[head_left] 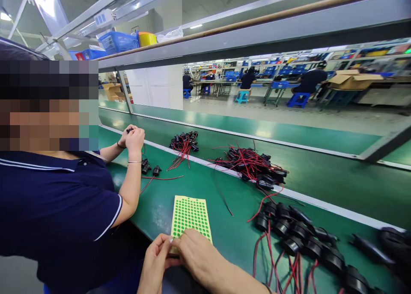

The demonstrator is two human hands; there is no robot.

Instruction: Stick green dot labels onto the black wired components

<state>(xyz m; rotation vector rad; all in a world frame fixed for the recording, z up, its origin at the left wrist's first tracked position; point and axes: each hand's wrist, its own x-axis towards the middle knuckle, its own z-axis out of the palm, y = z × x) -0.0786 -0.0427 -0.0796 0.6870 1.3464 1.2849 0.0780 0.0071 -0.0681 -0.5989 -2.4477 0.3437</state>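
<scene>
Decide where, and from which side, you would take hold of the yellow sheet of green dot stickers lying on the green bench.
Grip the yellow sheet of green dot stickers by its near short edge, coming from the worker's side. It lies flat, so only an edge can be pinched, probably. That edge reaches the bench's front, where the left hand and right hand already meet.

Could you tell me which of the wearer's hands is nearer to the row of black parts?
Right. The right hand lies between the sticker sheet and the black parts; the left hand is farther off.
</scene>
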